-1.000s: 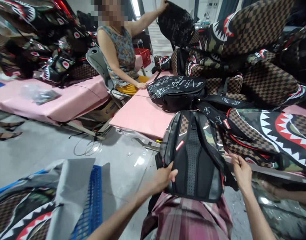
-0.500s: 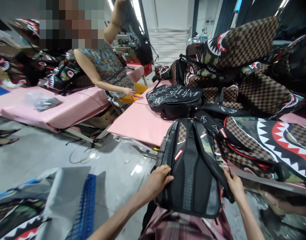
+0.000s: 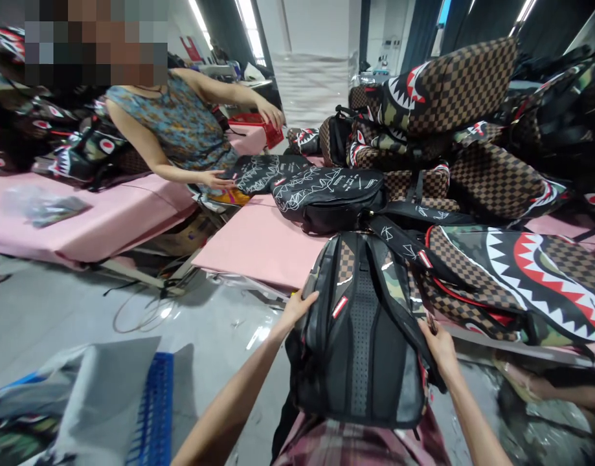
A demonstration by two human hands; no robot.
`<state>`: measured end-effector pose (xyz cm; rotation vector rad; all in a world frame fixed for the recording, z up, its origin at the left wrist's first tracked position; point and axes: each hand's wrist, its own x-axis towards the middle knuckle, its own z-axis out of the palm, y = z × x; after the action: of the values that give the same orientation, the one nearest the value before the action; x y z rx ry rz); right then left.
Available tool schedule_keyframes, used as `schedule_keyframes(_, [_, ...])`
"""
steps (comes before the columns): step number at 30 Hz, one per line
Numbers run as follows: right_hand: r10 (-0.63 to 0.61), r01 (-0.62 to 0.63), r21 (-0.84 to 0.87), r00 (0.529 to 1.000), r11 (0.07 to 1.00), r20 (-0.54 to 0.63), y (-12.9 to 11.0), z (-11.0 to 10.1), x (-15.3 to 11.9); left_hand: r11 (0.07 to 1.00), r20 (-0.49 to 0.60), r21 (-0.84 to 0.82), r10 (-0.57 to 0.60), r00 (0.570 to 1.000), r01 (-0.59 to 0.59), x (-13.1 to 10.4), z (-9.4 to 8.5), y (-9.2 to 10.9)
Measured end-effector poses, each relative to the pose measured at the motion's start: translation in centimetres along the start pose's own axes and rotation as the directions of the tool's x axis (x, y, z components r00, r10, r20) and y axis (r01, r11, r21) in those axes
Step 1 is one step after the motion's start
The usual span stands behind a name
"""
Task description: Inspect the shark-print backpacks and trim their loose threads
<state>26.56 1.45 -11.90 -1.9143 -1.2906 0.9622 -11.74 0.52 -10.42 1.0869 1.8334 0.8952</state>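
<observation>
A black backpack (image 3: 365,336) with camouflage and checkered panels stands upright against my lap, its padded back and straps facing up toward me. My left hand (image 3: 300,307) grips its left side edge near the upper half. On the other side, my right hand (image 3: 436,336) is closed at the right edge by the strap, with a small dark item between the fingers that I cannot make out. Just beyond lies a black backpack with white scribbles (image 3: 331,194) on the pink table (image 3: 263,243).
Checkered shark-mouth backpacks (image 3: 462,84) are piled at the right and back. Across the table, a person (image 3: 180,129) handles another scribbled black bag (image 3: 258,173). A blue crate (image 3: 156,408) with grey sheeting stands on the floor at lower left.
My left hand has moved up along the backpack's side. The other person has lowered a black bag onto the table beside the scribbled one. The view has shifted slightly.
</observation>
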Motion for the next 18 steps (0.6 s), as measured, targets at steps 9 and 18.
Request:
schedule_keyframes(9, [-0.027,0.006,0.360,0.998,0.933,0.054,-1.8,-1.4,-5.9,0.995,-0.152,-0.102,-0.026,0.988,0.011,-10.1,-5.0,0.8])
schedule_keyframes(18, [-0.233,0.088,0.427,0.925,0.900,0.301,-7.4,4.6,-6.4,0.986,-0.581,-0.067,-0.164,0.797,0.154,-17.4,-10.8,-1.1])
